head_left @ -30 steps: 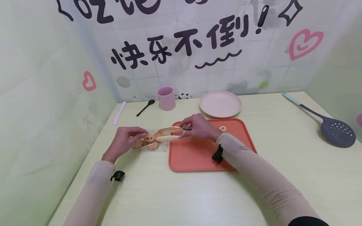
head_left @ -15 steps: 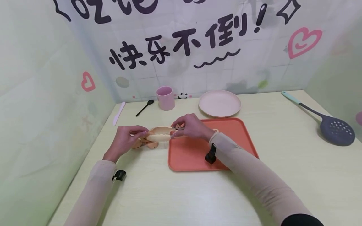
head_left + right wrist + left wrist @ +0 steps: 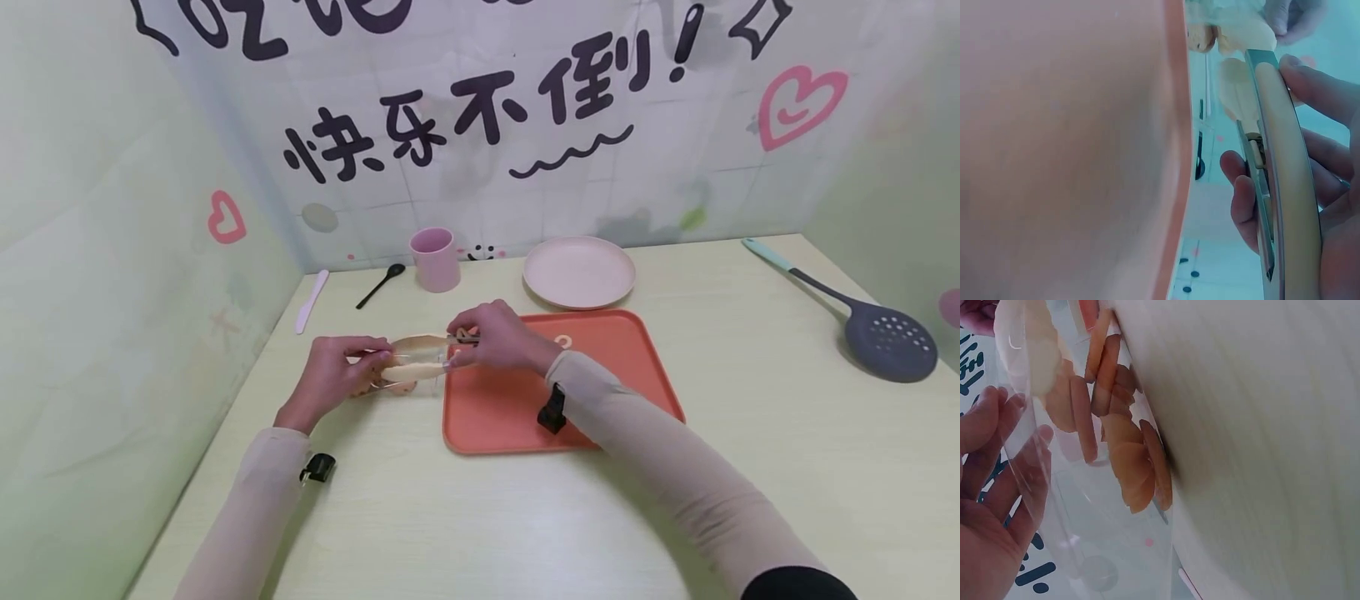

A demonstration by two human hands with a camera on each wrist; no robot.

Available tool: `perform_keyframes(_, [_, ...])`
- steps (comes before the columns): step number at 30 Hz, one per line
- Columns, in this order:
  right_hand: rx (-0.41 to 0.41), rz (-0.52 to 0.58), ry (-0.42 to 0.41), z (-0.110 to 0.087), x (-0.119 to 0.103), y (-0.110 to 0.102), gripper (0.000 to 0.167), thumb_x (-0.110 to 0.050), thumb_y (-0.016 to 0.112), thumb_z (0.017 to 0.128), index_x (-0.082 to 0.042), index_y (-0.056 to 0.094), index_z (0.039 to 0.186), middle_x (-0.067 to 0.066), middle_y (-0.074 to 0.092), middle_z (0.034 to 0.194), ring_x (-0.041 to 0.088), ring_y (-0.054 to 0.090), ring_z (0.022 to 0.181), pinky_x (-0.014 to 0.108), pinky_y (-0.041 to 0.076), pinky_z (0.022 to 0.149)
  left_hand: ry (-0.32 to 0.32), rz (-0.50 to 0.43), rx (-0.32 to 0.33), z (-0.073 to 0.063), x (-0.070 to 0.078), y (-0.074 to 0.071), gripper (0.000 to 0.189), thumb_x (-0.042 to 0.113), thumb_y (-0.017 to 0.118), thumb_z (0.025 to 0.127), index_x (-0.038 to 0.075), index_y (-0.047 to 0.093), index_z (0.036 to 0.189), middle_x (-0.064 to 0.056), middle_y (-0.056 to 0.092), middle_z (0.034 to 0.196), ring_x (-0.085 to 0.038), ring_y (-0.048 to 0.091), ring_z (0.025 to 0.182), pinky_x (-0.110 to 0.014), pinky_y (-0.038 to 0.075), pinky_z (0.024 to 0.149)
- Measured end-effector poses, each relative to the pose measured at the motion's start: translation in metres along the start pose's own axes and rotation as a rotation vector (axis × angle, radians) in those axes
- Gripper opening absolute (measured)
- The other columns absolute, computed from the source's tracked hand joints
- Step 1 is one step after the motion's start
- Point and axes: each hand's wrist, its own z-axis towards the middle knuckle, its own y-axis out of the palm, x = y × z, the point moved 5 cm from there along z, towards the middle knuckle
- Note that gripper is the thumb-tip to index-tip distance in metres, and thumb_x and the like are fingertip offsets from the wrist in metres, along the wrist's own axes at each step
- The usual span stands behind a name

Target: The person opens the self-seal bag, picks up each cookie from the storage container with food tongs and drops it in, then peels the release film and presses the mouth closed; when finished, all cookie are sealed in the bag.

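Note:
My left hand (image 3: 330, 375) pinches the near upper wall of a clear plastic box (image 3: 1085, 531) at the left of the tray. Several round cookies (image 3: 1129, 469) with dark specks lie inside it, partly hidden by that hand in the head view. My right hand (image 3: 498, 337) grips a pair of metal tongs (image 3: 1291, 156) with cream, paddle-shaped tips. Thumb and fingers close round the handles. Those tips reach left over the box, spread apart, close to the left fingertips. Whether a cookie lies between them I cannot tell.
An orange tray (image 3: 510, 417) sits under the right forearm, with a small ring-shaped cookie (image 3: 562, 342) on it. Behind stand a pink plate (image 3: 579, 271), a pink cup (image 3: 437, 260), a black spoon (image 3: 380, 286) and a lilac knife (image 3: 312, 302). A slotted skimmer (image 3: 888, 346) lies far right.
My right hand has moved left with the tongs, bringing their tips from the box's right part to beside my left fingers. My left hand stays at the box.

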Motion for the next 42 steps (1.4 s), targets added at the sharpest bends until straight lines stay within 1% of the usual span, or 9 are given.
perform_keyframes(4, [-0.017, 0.004, 0.033, -0.013, 0.011, -0.012, 0.047, -0.038, 0.087, 0.078, -0.015, 0.074, 0.116, -0.003, 0.071, 0.089, 0.015, 0.06, 0.078, 0.027, 0.049, 0.071, 0.016, 0.017, -0.02, 0.003, 0.0, 0.005, 0.014, 0.011, 0.079, 0.087, 0.013, 0.081, 0.1, -0.011, 0.079, 0.102, -0.026, 0.075, 0.093, -0.02, 0.055, 0.069])
perform_keyframes(9, [0.024, 0.003, 0.07, -0.047, 0.028, -0.041, 0.047, -0.039, 0.088, 0.076, -0.015, 0.075, 0.114, 0.0, 0.073, 0.089, 0.017, 0.062, 0.079, 0.028, 0.05, 0.069, 0.032, 0.09, -0.091, 0.007, 0.003, 0.013, 0.013, 0.014, 0.078, 0.088, 0.014, 0.081, 0.101, -0.008, 0.079, 0.104, -0.032, 0.071, 0.115, -0.043, 0.061, 0.086])
perform_keyframes(14, [0.114, -0.07, 0.078, -0.097, 0.049, -0.081, 0.046, -0.039, 0.09, 0.073, -0.017, 0.076, 0.111, 0.0, 0.072, 0.084, 0.013, 0.061, 0.074, 0.027, 0.05, 0.067, 0.075, 0.168, -0.149, 0.011, 0.009, 0.012, 0.014, 0.019, 0.077, 0.089, 0.015, 0.08, 0.102, -0.003, 0.08, 0.103, -0.032, 0.066, 0.123, -0.05, 0.055, 0.102])
perform_keyframes(20, [0.232, -0.197, 0.191, -0.171, 0.089, -0.131, 0.052, -0.041, 0.089, 0.074, -0.015, 0.074, 0.115, 0.006, 0.078, 0.095, 0.006, 0.066, 0.076, 0.021, 0.05, 0.061, 0.072, 0.156, -0.224, 0.023, 0.009, -0.002, 0.017, 0.013, 0.073, 0.093, 0.011, 0.078, 0.109, -0.008, 0.078, 0.11, -0.031, 0.071, 0.111, -0.05, 0.058, 0.095])
perform_keyframes(23, [0.278, -0.256, 0.284, -0.209, 0.112, -0.151, 0.05, -0.041, 0.088, 0.076, -0.013, 0.073, 0.115, 0.013, 0.077, 0.102, -0.001, 0.066, 0.076, 0.02, 0.049, 0.058, 0.055, 0.162, -0.32, 0.039, 0.007, -0.007, 0.02, 0.009, 0.07, 0.094, 0.007, 0.076, 0.113, -0.01, 0.077, 0.112, -0.029, 0.073, 0.106, -0.047, 0.06, 0.091])
perform_keyframes(29, [0.316, -0.352, 0.419, -0.268, 0.157, -0.171, 0.051, -0.04, 0.086, 0.077, -0.01, 0.072, 0.116, 0.026, 0.073, 0.11, 0.011, 0.071, 0.074, 0.02, 0.045, 0.057, -0.059, 0.223, -0.663, 0.074, 0.0, 0.009, 0.029, 0.007, 0.052, 0.103, 0.005, 0.067, 0.127, -0.015, 0.07, 0.127, -0.031, 0.067, 0.118, -0.049, 0.053, 0.104])
perform_keyframes(35, [0.337, -0.346, 0.481, -0.284, 0.181, -0.174, 0.055, -0.042, 0.084, 0.08, -0.007, 0.069, 0.121, 0.028, 0.071, 0.114, 0.026, 0.075, 0.078, 0.024, 0.043, 0.064, -0.156, 0.232, -0.899, 0.093, -0.002, 0.031, 0.04, 0.004, 0.041, 0.102, 0.008, 0.057, 0.139, -0.02, 0.057, 0.143, -0.04, 0.051, 0.136, -0.059, 0.04, 0.115])
perform_keyframes(39, [0.364, -0.348, 0.483, -0.278, 0.189, -0.172, 0.058, -0.04, 0.083, 0.081, -0.003, 0.067, 0.123, 0.029, 0.07, 0.115, 0.042, 0.073, 0.09, 0.027, 0.044, 0.067, -0.156, 0.171, -0.941, 0.099, -0.003, 0.043, 0.037, 0.008, 0.052, 0.1, 0.008, 0.059, 0.136, -0.02, 0.062, 0.134, -0.035, 0.055, 0.127, -0.055, 0.043, 0.112])
perform_keyframes(42, [0.358, -0.34, 0.489, -0.269, 0.193, -0.169, 0.061, -0.041, 0.083, 0.082, -0.001, 0.065, 0.124, 0.03, 0.069, 0.117, 0.048, 0.07, 0.099, 0.033, 0.047, 0.071, -0.174, 0.13, -0.939, 0.099, -0.008, 0.047, 0.031, 0.008, 0.06, 0.097, 0.007, 0.065, 0.127, -0.014, 0.067, 0.117, -0.027, 0.059, 0.109, -0.042, 0.05, 0.099])
